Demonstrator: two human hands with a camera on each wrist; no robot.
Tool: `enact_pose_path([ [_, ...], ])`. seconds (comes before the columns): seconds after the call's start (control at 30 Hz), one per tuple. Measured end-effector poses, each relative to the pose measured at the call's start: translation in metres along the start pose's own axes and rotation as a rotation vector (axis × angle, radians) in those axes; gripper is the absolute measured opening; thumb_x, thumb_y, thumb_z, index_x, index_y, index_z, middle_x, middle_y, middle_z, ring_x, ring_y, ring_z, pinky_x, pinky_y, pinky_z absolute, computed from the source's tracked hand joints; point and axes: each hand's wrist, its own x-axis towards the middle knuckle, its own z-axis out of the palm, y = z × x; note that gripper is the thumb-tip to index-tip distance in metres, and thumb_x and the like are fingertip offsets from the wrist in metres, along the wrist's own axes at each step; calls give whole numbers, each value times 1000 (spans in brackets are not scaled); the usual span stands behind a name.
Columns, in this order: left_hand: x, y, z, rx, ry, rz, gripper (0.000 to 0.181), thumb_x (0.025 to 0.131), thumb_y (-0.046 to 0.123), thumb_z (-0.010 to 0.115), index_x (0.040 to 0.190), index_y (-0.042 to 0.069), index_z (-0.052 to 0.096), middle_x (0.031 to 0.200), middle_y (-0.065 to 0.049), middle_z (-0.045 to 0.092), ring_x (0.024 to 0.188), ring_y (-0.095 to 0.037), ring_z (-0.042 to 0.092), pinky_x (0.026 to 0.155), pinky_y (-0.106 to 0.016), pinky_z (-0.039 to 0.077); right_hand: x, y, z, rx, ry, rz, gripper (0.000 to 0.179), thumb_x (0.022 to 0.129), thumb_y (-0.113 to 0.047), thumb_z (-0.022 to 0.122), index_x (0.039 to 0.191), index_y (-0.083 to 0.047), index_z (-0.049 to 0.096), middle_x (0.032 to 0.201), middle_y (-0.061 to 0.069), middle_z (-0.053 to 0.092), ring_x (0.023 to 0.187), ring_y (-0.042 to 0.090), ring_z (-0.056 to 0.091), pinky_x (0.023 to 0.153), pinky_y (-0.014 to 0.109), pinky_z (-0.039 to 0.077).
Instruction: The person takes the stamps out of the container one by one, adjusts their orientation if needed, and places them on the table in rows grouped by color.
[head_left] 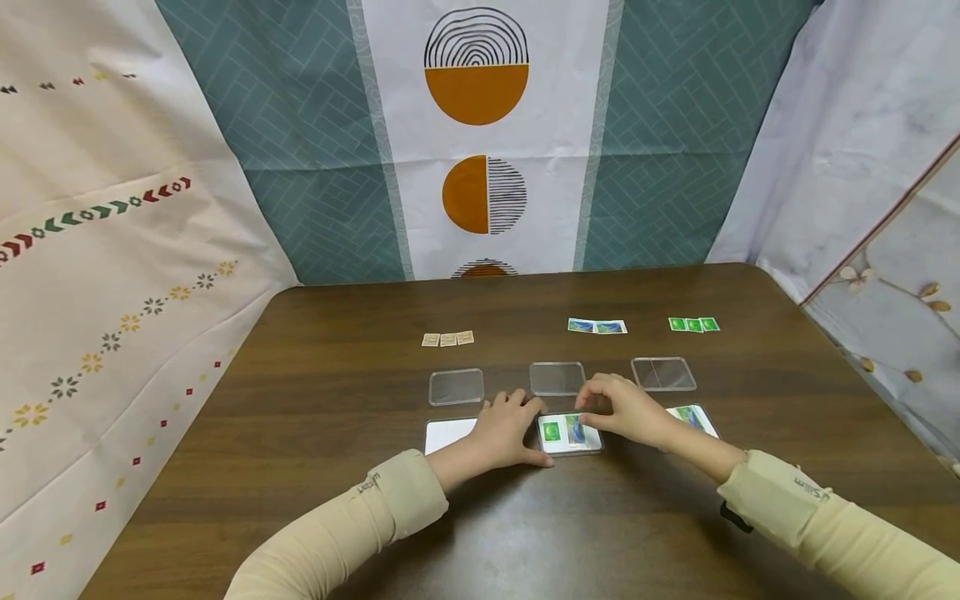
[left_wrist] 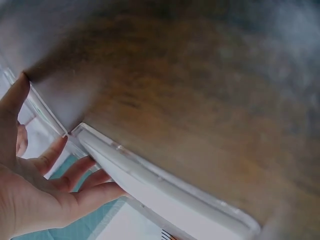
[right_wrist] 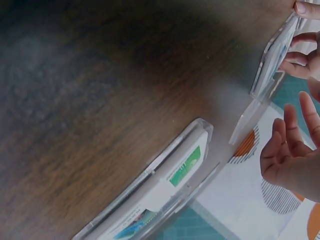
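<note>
My left hand (head_left: 504, 432) holds the middle clear plastic case (head_left: 558, 450) at its left end, thumb at the near side and index finger at the far side. The case carries a white card with a green stamp (head_left: 552, 432) and a blue-green stamp (head_left: 575, 428). Above the case's right end hovers my right hand (head_left: 618, 407), its thumb and fingertips close to the blue-green stamp and slightly apart. In the right wrist view the right hand (right_wrist: 292, 155) has loosely bent, separate fingers. A case with a white card (head_left: 447, 434) lies partly beneath the left hand.
Under the right forearm lies another case with stamps (head_left: 693, 418). Behind stand three clear lids: left (head_left: 456, 387), middle (head_left: 557, 379), right (head_left: 663, 374). Farther back are rows of beige stamps (head_left: 447, 339), blue stamps (head_left: 597, 326) and green stamps (head_left: 693, 325) on the brown table (head_left: 330, 367).
</note>
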Motion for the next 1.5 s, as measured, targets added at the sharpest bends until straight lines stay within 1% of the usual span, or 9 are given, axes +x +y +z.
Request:
enact_pose_path([
  [0.13, 1, -2, -1, -22, 4, -6, 73, 64, 60, 77, 121, 19, 55, 115, -5, 56, 103, -30, 54, 87, -55, 47, 4, -2, 2, -45, 2, 3, 12, 79, -10, 73, 88, -11, 64, 89, -2, 61, 86, 18, 53, 77, 35, 45],
  [0.23, 0, -5, -3, -32, -6, -21, 73, 63, 59, 78, 120, 19, 55, 116, -6, 56, 105, -31, 53, 88, -57, 46, 9, -6, 5, -54, -11, -4, 12, 80, -10, 72, 88, -11, 64, 90, -2, 61, 88, 19, 52, 78, 35, 43],
  [0.37, -2, -7, -4, -44, -12, -33, 73, 63, 58, 78, 119, 18, 55, 117, -7, 56, 106, -32, 53, 88, -59, 45, 12, -10, 8, -56, -26, -15, 10, 81, -11, 71, 88, -12, 64, 90, -1, 61, 87, 22, 52, 75, 35, 40],
  [0.53, -3, -7, -3, -44, -12, -30, 73, 64, 59, 77, 120, 18, 55, 117, -7, 56, 107, -32, 53, 89, -60, 45, 15, -11, 11, -71, -50, -16, 10, 81, -13, 71, 88, -12, 64, 91, 0, 61, 85, 20, 49, 72, 35, 35],
  [0.67, -3, -8, -2, -49, -4, -34, 72, 64, 58, 77, 120, 19, 55, 117, -6, 56, 107, -32, 53, 90, -59, 44, 17, -13, 13, -85, -66, 2, 11, 81, -13, 72, 89, -13, 64, 94, 1, 61, 88, 21, 50, 73, 38, 36],
  [0.77, -4, -7, -2, -49, -4, -28, 71, 65, 58, 77, 120, 19, 55, 118, -7, 56, 107, -33, 52, 90, -60, 44, 18, -13, 14, -101, -92, 18, 13, 81, -14, 72, 91, -14, 65, 97, 2, 60, 91, 22, 50, 73, 39, 36],
  [0.93, -4, -5, -2, -42, -12, -19, 73, 65, 59, 76, 121, 18, 55, 118, -7, 56, 108, -33, 52, 90, -60, 44, 16, -14, 14, -124, -128, 22, 17, 80, -16, 74, 94, -14, 65, 99, 2, 59, 92, 22, 49, 73, 37, 35],
  [1.1, -2, -4, -2, -40, -20, -20, 73, 66, 59, 76, 123, 18, 55, 119, -6, 56, 109, -32, 52, 91, -60, 43, 17, -14, 14, -131, -134, 14, 17, 79, -17, 74, 94, -15, 65, 99, 1, 58, 91, 20, 48, 74, 36, 34],
  [1.5, 2, -1, 0, -16, -34, -10, 78, 66, 61, 74, 127, 18, 53, 121, -7, 55, 111, -33, 52, 92, -60, 43, 17, -12, 16, -127, -146, 39, 20, 77, -18, 77, 93, -15, 65, 96, 2, 58, 92, 22, 49, 74, 38, 35],
])
